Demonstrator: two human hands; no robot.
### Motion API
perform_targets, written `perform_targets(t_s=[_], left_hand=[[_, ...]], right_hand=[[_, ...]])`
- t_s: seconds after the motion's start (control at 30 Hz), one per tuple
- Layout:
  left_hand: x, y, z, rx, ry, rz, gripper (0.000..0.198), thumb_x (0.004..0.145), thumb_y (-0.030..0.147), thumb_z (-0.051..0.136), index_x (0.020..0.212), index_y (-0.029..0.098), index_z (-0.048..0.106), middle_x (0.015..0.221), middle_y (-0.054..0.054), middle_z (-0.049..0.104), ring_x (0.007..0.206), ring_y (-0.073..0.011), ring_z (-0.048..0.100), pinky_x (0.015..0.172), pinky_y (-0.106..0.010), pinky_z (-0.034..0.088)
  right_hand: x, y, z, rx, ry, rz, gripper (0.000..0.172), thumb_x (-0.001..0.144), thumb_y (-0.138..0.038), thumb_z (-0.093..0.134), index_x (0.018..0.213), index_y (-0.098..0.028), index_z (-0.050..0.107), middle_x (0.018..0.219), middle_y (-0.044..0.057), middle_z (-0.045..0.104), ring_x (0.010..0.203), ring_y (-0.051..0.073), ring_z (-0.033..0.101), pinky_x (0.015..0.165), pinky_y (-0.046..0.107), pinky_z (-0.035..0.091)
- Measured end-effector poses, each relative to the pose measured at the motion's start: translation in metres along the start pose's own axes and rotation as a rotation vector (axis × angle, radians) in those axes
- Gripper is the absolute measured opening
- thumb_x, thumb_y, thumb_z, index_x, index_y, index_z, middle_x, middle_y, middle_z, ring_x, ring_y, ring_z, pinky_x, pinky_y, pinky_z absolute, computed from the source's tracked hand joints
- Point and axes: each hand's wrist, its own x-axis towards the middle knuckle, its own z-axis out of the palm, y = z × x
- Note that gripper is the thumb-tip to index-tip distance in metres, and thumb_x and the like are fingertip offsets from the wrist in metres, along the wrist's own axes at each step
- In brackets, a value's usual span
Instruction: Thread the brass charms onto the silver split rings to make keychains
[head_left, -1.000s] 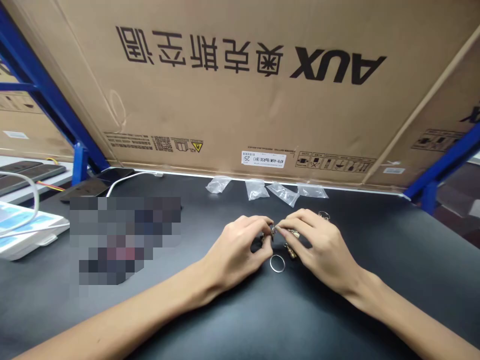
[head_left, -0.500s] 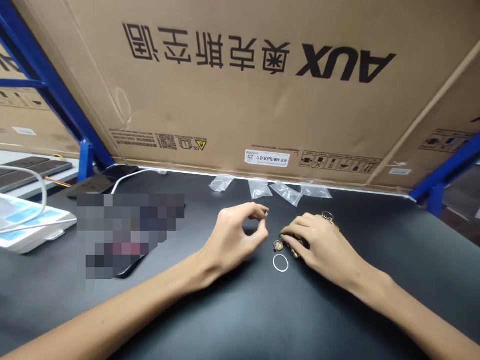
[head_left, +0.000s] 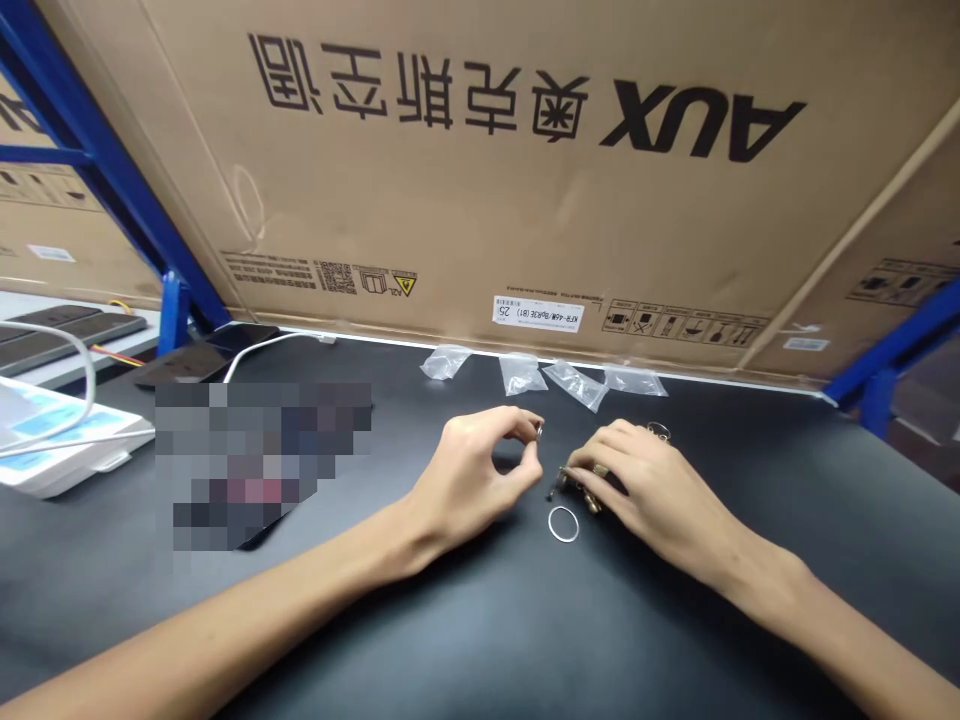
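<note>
My left hand (head_left: 472, 470) pinches a tiny metal piece (head_left: 539, 430) between thumb and forefinger, raised a little above the black bench top (head_left: 750, 500). My right hand (head_left: 645, 490) rests low on the bench, its fingers curled on a small brass charm with a thin dark end (head_left: 577, 483). Just in front of those fingertips lies a thin silver ring (head_left: 563, 523), not touching either hand. A second metal ring (head_left: 658, 431) sits partly hidden behind my right fingers.
Several small clear plastic bags (head_left: 523, 374) lie along the back edge of the bench, against a large upside-down AUX cardboard box (head_left: 525, 200). Blue rack posts (head_left: 174, 315) stand at the left. A pixelated patch (head_left: 262, 460), a white cable and a white tablet-like item (head_left: 67, 445) lie at the left.
My hands have moved apart. The left hand has drawn leftward with the tiny metal piece, and the right hand has moved back onto the brass charm. The view has shifted slightly.
</note>
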Motion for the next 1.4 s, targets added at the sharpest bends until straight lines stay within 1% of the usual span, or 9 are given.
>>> perform_targets(t_s=[0.2, 0.47, 0.6, 0.77, 0.93, 1.03, 1.13, 1.27, 1.4], left_hand=[[0.000, 0.002, 0.000, -0.005, -0.045, 0.032, 0.007, 0.082, 0.013, 0.057, 0.080, 0.019, 0.060, 0.100, -0.005, 0.075, 0.092, -0.0183, 0.072, 0.085, -0.029, 0.054], [-0.009, 0.001, 0.008, 0.089, -0.126, 0.145, 0.011, 0.079, 0.010, 0.058, 0.085, 0.019, 0.060, 0.101, -0.002, 0.074, 0.085, -0.0162, 0.067, 0.080, -0.029, 0.052], [-0.012, 0.003, 0.011, 0.094, -0.121, 0.176, 0.011, 0.080, 0.010, 0.058, 0.087, 0.019, 0.060, 0.101, -0.002, 0.074, 0.085, -0.0158, 0.067, 0.078, -0.028, 0.052], [-0.011, 0.005, 0.011, 0.077, -0.120, 0.119, 0.011, 0.082, 0.012, 0.057, 0.088, 0.019, 0.062, 0.100, -0.003, 0.074, 0.085, -0.0169, 0.068, 0.079, -0.031, 0.053], [-0.007, 0.013, 0.007, -0.122, -0.142, -0.080, 0.007, 0.083, 0.013, 0.058, 0.083, 0.017, 0.062, 0.091, -0.002, 0.074, 0.083, -0.0148, 0.069, 0.082, -0.028, 0.054], [-0.004, 0.018, 0.003, -0.246, -0.165, -0.192, 0.018, 0.086, 0.017, 0.059, 0.104, 0.018, 0.062, 0.094, -0.003, 0.073, 0.082, -0.0144, 0.069, 0.080, -0.027, 0.055], [-0.002, 0.017, 0.000, -0.265, -0.216, -0.153, 0.027, 0.092, 0.019, 0.052, 0.117, 0.020, 0.062, 0.103, -0.004, 0.073, 0.089, -0.0145, 0.069, 0.084, -0.027, 0.054], [-0.001, 0.012, 0.002, -0.186, -0.200, -0.026, 0.019, 0.091, 0.015, 0.053, 0.098, 0.018, 0.071, 0.095, -0.004, 0.074, 0.086, -0.0143, 0.068, 0.084, -0.025, 0.053], [-0.003, 0.007, 0.005, -0.154, -0.150, -0.153, 0.012, 0.091, 0.019, 0.055, 0.088, 0.016, 0.067, 0.078, -0.001, 0.073, 0.069, -0.0134, 0.068, 0.070, -0.024, 0.054]], right_hand=[[-0.003, 0.001, -0.010, -0.001, 0.095, 0.014, 0.015, 0.098, -0.027, 0.052, 0.095, -0.022, 0.065, 0.094, 0.003, 0.069, 0.086, 0.020, 0.059, 0.076, 0.035, 0.047], [-0.003, -0.007, -0.010, 0.037, 0.182, -0.021, 0.016, 0.099, -0.025, 0.050, 0.095, -0.020, 0.065, 0.092, 0.005, 0.070, 0.085, 0.020, 0.059, 0.077, 0.035, 0.048], [-0.003, -0.009, -0.010, 0.067, 0.206, -0.079, 0.014, 0.098, -0.022, 0.051, 0.095, -0.019, 0.065, 0.091, 0.005, 0.069, 0.084, 0.019, 0.059, 0.077, 0.035, 0.048], [-0.004, -0.012, -0.006, 0.064, 0.270, -0.126, 0.010, 0.096, -0.017, 0.055, 0.097, -0.018, 0.065, 0.089, 0.005, 0.068, 0.083, 0.019, 0.058, 0.076, 0.033, 0.047], [-0.003, -0.013, -0.004, -0.066, 0.310, -0.246, 0.010, 0.095, -0.014, 0.056, 0.096, -0.013, 0.066, 0.088, 0.007, 0.069, 0.081, 0.019, 0.057, 0.072, 0.033, 0.046], [-0.003, -0.011, -0.006, -0.157, 0.365, -0.280, 0.009, 0.093, -0.012, 0.057, 0.095, -0.011, 0.067, 0.086, 0.008, 0.069, 0.081, 0.020, 0.058, 0.071, 0.034, 0.045], [-0.005, -0.008, -0.007, -0.172, 0.389, -0.275, 0.008, 0.092, -0.012, 0.060, 0.095, -0.011, 0.066, 0.086, 0.008, 0.069, 0.082, 0.020, 0.058, 0.074, 0.034, 0.046], [-0.006, -0.008, -0.006, -0.142, 0.395, -0.281, 0.007, 0.091, -0.011, 0.061, 0.094, -0.012, 0.066, 0.084, 0.007, 0.069, 0.080, 0.018, 0.057, 0.073, 0.033, 0.046], [-0.005, -0.013, -0.002, -0.165, 0.400, -0.340, 0.007, 0.091, -0.011, 0.060, 0.091, -0.012, 0.067, 0.082, 0.007, 0.070, 0.080, 0.019, 0.060, 0.072, 0.033, 0.046]])
